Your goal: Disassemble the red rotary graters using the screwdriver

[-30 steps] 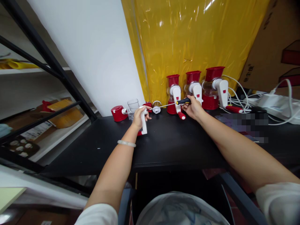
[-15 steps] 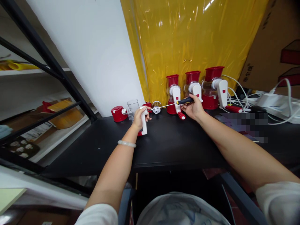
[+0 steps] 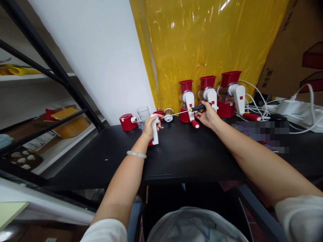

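Observation:
My left hand (image 3: 150, 127) is closed round a white crank handle (image 3: 155, 133) with a red grip, above the black table. In my right hand (image 3: 207, 116) is a screwdriver (image 3: 199, 108) with a black and yellow handle; its long shaft points left and its tip is at the top of the crank handle, by my left fingers. Behind my left hand are a clear plastic body (image 3: 143, 115) and a red base (image 3: 128, 122). Just right of them a round metal drum (image 3: 168, 115) rests on the table. The contact at the screwdriver's tip is too small to make out.
Three red and white rotary graters (image 3: 186, 101) stand along the back of the black table (image 3: 191, 158). White cables and a power strip (image 3: 306, 114) lie at the right. A black-framed shelf (image 3: 75, 90) rises at the left. A lined bin (image 3: 194, 225) is below the front edge.
The screwdriver and my right hand have shifted very slightly. Both hands keep their hold, and the things on the table look the same.

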`<state>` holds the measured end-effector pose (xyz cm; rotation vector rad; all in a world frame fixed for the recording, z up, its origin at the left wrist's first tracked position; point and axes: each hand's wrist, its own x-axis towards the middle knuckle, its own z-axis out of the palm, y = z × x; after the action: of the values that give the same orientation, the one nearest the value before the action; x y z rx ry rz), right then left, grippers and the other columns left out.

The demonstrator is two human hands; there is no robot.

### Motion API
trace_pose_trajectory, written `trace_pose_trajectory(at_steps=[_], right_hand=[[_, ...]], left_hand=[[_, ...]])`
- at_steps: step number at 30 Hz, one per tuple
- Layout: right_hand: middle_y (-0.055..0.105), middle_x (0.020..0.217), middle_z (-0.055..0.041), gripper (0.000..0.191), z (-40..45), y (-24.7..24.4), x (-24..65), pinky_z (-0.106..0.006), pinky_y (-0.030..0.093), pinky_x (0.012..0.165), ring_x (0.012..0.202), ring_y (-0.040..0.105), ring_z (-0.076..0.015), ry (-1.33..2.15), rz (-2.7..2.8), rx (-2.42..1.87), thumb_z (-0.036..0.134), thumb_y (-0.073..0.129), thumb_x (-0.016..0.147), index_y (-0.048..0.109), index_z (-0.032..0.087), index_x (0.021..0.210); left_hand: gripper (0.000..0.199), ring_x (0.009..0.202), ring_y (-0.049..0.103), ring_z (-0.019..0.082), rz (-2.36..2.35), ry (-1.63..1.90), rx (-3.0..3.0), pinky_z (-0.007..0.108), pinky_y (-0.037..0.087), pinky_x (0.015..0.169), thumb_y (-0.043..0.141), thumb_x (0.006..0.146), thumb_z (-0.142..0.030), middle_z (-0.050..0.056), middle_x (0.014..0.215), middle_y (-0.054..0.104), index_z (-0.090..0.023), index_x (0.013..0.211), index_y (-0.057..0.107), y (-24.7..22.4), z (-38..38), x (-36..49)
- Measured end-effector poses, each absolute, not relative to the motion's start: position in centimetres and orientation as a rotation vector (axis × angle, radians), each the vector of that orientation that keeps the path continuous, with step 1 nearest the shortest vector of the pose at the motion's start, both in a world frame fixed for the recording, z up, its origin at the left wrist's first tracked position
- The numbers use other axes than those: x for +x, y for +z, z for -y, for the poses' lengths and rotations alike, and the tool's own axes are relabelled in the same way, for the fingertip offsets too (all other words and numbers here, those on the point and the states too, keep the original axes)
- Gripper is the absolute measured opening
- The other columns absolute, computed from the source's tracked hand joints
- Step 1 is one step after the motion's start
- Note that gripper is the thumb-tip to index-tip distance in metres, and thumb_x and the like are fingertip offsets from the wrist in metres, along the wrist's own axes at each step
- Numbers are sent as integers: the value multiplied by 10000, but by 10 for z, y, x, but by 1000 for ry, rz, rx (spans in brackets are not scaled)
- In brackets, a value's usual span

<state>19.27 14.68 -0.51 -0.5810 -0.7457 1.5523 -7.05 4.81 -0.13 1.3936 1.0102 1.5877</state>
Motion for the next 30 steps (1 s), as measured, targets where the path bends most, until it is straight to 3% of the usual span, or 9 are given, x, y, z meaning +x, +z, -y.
trace_pose_trajectory(at_steps=[12, 20, 30], right_hand=[[605, 600, 48, 257, -150, -10, 192, -219, 545, 589, 510, 539, -82, 1447, 802, -572, 263, 805, 809, 555, 221, 762], [638, 620, 25, 74, -150, -11, 197, -224, 510, 554, 528, 593, -106, 1436, 892, -672, 182, 657, 769, 587, 207, 765], [624, 601, 38, 229, -149, -9, 201, -247, 489, 518, 514, 580, -138, 1420, 969, -639, 277, 711, 724, 490, 246, 772]], left_hand=[[464, 383, 421, 83, -996, 1645, 1342, 257, 527, 540, 626, 768, -578, -73, 472, 496, -170, 975, 696, 3, -49, -74], [447, 376, 425, 95, -981, 1653, 1333, 269, 531, 527, 646, 750, -586, -87, 427, 458, -186, 949, 669, 5, -47, -77], [407, 374, 419, 96, -986, 1645, 1327, 268, 522, 514, 631, 749, -568, -88, 424, 449, -199, 919, 655, 10, -43, -76]])
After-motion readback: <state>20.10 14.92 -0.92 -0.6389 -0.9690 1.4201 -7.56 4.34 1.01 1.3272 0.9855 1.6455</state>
